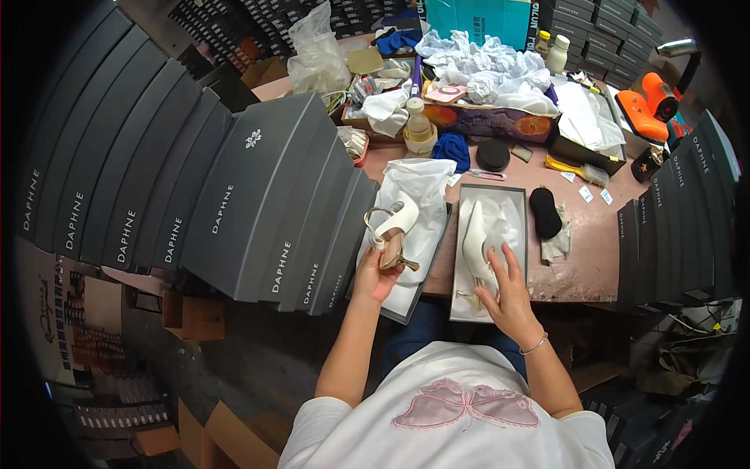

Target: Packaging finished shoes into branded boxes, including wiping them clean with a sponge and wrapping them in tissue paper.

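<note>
My left hand (375, 277) is closed around a white heeled shoe (401, 219) with a gold heel, raised over white tissue paper (426, 181) in a dark grey tray-shaped box part. To its right lies an uncovered grey shoe box (521, 270), lined with more white tissue. In that box rests a second white pointed shoe (473, 242). My right hand (509, 293) is over the right side of this shoe with fingers spread; whether the fingertips touch the shoe or the tissue I cannot tell.
Dark grey shoe boxes (258, 195) are stacked in a row at left, more boxes (676, 215) at right. Behind stand a carton of crumpled white paper (484, 66), a glue bottle (419, 129), a black round tin (493, 155), a yellow-handled brush (576, 170) and a black sponge-like pad (544, 213).
</note>
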The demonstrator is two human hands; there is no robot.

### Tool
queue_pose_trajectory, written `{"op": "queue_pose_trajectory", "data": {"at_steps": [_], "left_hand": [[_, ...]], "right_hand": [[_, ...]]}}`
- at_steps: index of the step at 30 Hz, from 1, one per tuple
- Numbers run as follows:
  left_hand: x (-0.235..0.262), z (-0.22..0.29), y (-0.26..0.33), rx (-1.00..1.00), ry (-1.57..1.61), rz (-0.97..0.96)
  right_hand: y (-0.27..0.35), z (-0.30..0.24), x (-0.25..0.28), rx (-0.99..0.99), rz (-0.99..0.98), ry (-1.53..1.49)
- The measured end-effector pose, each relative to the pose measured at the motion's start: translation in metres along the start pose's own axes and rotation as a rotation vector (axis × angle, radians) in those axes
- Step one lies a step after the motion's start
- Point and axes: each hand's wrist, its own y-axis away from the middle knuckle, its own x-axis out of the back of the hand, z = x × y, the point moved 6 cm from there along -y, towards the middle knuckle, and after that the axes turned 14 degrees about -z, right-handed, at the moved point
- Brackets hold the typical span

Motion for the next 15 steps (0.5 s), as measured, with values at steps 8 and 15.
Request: {"op": "queue_pose_trajectory", "data": {"at_steps": [8, 15], "left_hand": [[-0.092, -0.039, 0.034, 0.282, 0.516, -0.384], [-0.098, -0.057, 0.043, 0.316, 0.678, -0.459]], "right_hand": [[-0.02, -0.063, -0.014, 0.209, -0.216, -0.427], [-0.008, -0.065, -0.014, 0.216, -0.137, -0.492]]}}
